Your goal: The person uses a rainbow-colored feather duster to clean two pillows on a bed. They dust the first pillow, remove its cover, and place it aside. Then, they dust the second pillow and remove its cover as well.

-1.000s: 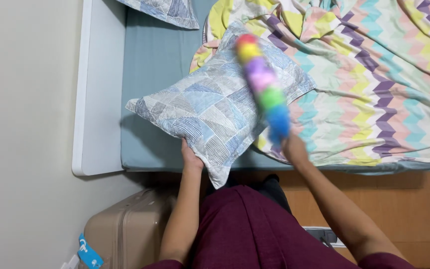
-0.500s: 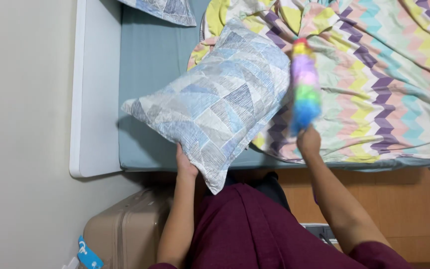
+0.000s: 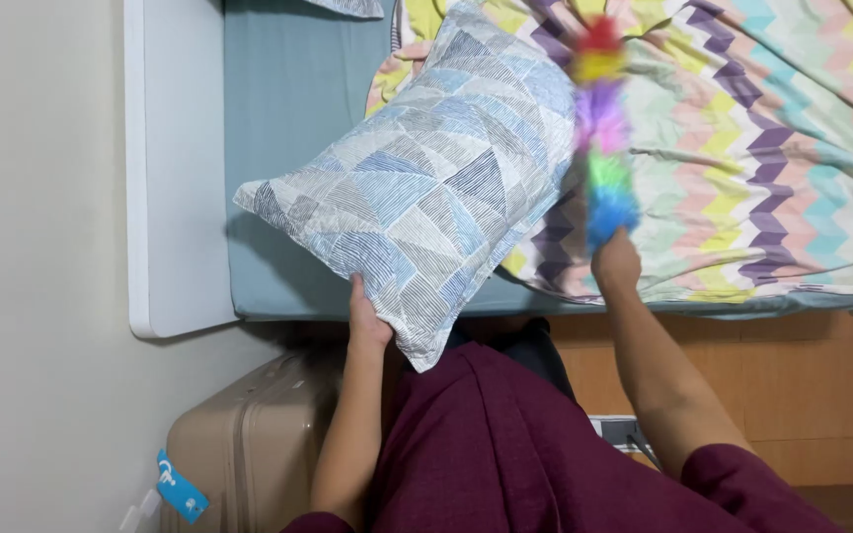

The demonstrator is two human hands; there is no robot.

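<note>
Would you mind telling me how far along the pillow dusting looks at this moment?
Done: nothing shows as finished; the zigzag blanket lies rumpled. In hand: the left hand grips the patterned pillow tilted above the teal sheet, while the right hand holds the rainbow duster beside its edge. Left: the pillow is not yet laid down.

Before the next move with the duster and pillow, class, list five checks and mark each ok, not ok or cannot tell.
1. Left hand grips the patterned pillow at its lower edge: ok.
2. Right hand holds the rainbow duster: ok.
3. Duster touching the pillow: cannot tell, the duster is blurred.
4. Pillow lifted off the blue sheet: ok, its held end is raised.
5. Zigzag blanket lying flat: not ok, it is rumpled.
</note>
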